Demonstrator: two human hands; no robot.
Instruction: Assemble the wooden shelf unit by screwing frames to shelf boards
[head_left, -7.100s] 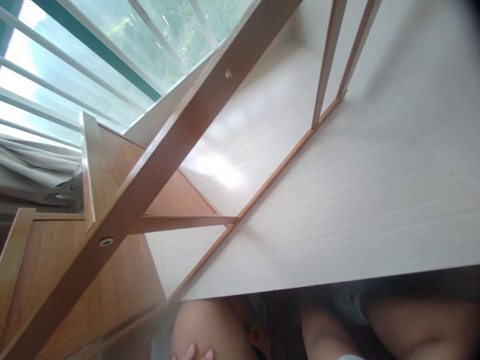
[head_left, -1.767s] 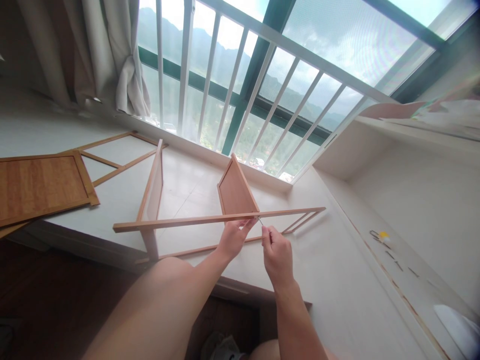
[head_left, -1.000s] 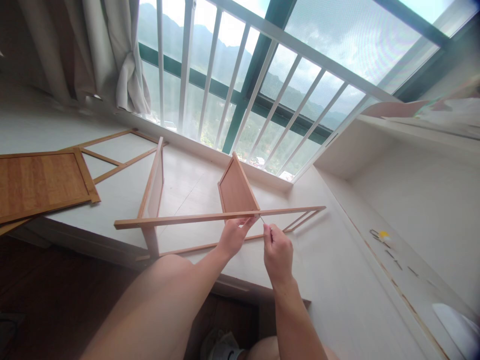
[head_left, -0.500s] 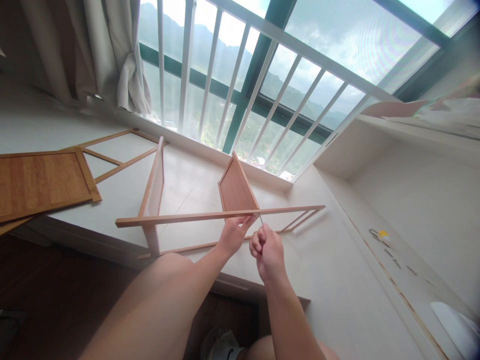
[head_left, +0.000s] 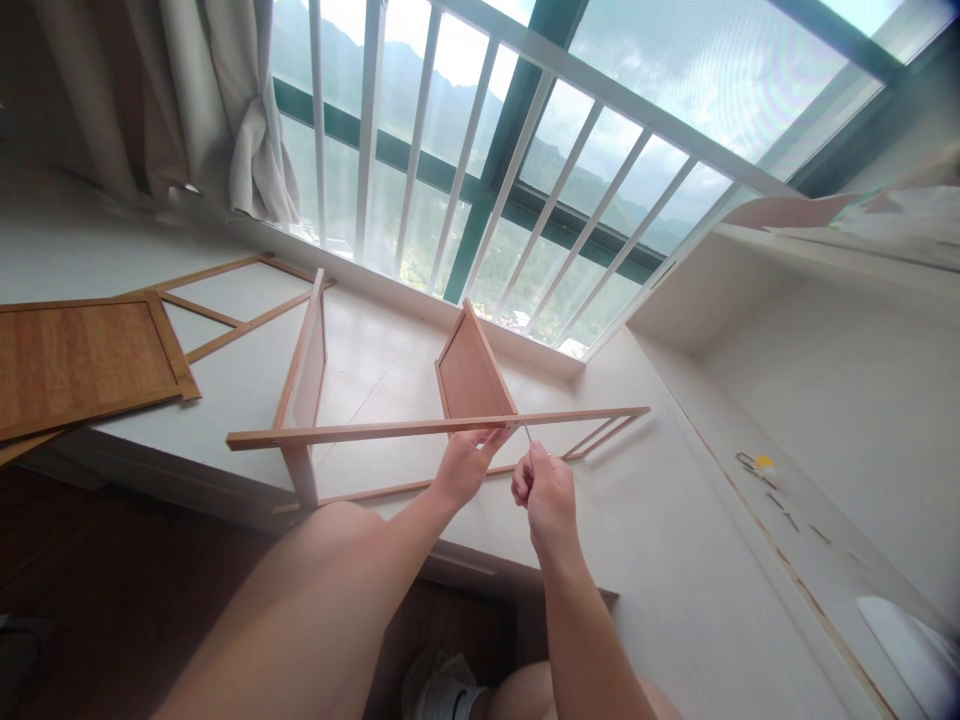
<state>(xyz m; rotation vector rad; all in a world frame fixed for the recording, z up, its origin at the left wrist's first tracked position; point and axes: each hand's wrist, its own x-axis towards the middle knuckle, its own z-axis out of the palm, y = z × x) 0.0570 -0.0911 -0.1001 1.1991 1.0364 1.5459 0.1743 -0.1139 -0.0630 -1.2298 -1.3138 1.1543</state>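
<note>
A partly joined wooden shelf frame lies on its side on the white ledge. Its upper rail (head_left: pixel 360 434) runs across the middle, with one wooden panel (head_left: pixel 474 370) meeting it near my hands and another panel (head_left: pixel 302 350) further left. My left hand (head_left: pixel 463 468) grips the rail from below, fingers at the joint with the nearer panel. Just right of it, my right hand (head_left: pixel 551 492) is closed around a thin metal Allen key (head_left: pixel 527 432), whose tip reaches the rail at that joint. Most of the key is hidden in my fist.
On the left lie a loose wooden panel (head_left: pixel 82 365) and a slim wooden frame (head_left: pixel 240 325). Small hardware with a yellow piece (head_left: pixel 763 463) and several thin metal bits (head_left: pixel 784 512) sit on the right ledge. A white railing (head_left: pixel 480 110) and a curtain (head_left: pixel 259 150) stand behind.
From lying out of the work, my hands have come to the rail joint. My right hand has turned its wrist and shifted slightly, the Allen key staying at the joint. The left hand keeps its place.
</note>
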